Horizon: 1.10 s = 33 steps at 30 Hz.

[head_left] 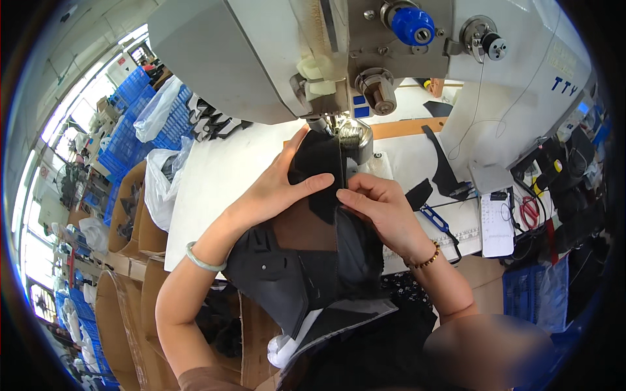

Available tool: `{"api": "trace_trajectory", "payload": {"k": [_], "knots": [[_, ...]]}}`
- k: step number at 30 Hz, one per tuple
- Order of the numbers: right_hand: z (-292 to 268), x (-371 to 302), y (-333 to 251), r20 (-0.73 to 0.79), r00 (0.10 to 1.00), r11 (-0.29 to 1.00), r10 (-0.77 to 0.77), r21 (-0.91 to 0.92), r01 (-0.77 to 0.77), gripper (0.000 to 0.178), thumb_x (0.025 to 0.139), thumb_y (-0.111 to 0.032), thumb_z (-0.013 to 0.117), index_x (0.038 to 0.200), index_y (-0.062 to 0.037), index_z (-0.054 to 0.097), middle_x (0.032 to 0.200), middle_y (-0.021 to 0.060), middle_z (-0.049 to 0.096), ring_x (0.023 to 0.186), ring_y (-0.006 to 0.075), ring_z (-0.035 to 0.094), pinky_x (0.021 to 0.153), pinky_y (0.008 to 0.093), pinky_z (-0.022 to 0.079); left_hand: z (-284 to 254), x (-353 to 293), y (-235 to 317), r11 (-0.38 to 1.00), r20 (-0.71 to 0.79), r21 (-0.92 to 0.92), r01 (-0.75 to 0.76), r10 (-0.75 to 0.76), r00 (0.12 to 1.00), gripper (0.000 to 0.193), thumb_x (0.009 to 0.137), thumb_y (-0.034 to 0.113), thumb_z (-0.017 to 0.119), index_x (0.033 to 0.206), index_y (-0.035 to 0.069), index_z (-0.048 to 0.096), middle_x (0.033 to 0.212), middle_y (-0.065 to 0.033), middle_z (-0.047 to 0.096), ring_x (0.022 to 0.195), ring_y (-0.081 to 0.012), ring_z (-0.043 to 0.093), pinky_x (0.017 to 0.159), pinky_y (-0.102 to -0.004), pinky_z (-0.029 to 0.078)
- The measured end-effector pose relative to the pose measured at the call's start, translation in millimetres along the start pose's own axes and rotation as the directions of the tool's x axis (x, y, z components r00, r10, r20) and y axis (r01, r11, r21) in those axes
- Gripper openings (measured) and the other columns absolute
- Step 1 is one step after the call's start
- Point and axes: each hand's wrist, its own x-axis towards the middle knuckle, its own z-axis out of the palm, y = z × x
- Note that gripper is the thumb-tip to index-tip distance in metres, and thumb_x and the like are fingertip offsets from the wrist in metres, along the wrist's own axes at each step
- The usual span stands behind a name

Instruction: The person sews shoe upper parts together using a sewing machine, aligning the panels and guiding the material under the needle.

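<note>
A large black fabric piece (287, 280), with a brown panel near its middle, runs from my lap up to the sewing machine (254, 58). Its far end lies under the presser area (336, 124). My left hand (287, 179) rests on the far left part of the fabric, thumb stretched out to the right and fingers spread along the left edge. To the right, my right hand (381, 208) pinches the fabric's right edge between thumb and fingers, just in front of the presser area.
Black fabric scraps (443, 163) lie right of the machine, near a blue thread snipper (440, 221), a white notepad (497, 221) and red-handled scissors (529, 212). Cut pieces (212, 120) are piled at the back left. Cardboard boxes (124, 319) and blue crates (127, 143) stand left of the table.
</note>
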Motion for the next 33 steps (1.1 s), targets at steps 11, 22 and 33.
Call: {"api": "trace_trajectory", "payload": {"k": [11, 22, 33], "knots": [[0, -4, 3, -0.093, 0.977, 0.918, -0.191, -0.369, 0.145, 0.021, 0.087, -0.016, 0.059, 0.076, -0.0001, 0.053, 0.065, -0.0016, 0.053, 0.059, 0.0020, 0.043, 0.052, 0.0196, 0.035, 6, -3, -1, 0.995, -0.031, 0.086, -0.041, 0.044, 0.999, 0.085, 0.080, 0.045, 0.064, 0.142, 0.007, 0.020, 0.133, -0.0245, 0.035, 0.126, -0.0331, 0.036, 0.103, -0.0369, 0.031], [-9, 10, 1, -0.115, 0.979, 0.941, -0.168, -0.316, 0.125, 0.018, 0.088, -0.016, 0.059, 0.079, -0.0011, 0.055, 0.065, -0.0018, 0.054, 0.061, 0.0018, 0.044, 0.054, 0.0178, 0.034, 6, 6, 2, 0.996, -0.074, 0.065, 0.056, -0.051, 0.996, 0.089, 0.079, 0.051, 0.062, 0.139, -0.002, 0.022, 0.129, -0.0267, 0.039, 0.122, -0.0334, 0.041, 0.099, -0.0346, 0.034], [-11, 18, -1, -0.072, 0.980, 0.955, -0.185, -0.249, 0.162, 0.019, 0.088, -0.016, 0.059, 0.077, -0.0014, 0.054, 0.064, -0.0022, 0.053, 0.061, 0.0019, 0.045, 0.055, 0.0181, 0.035, 2, 12, 4, 0.988, -0.072, 0.095, 0.123, -0.116, 0.991, 0.092, 0.079, 0.052, 0.061, 0.135, -0.010, 0.025, 0.125, -0.0269, 0.043, 0.118, -0.0325, 0.044, 0.099, -0.0342, 0.035]]}}
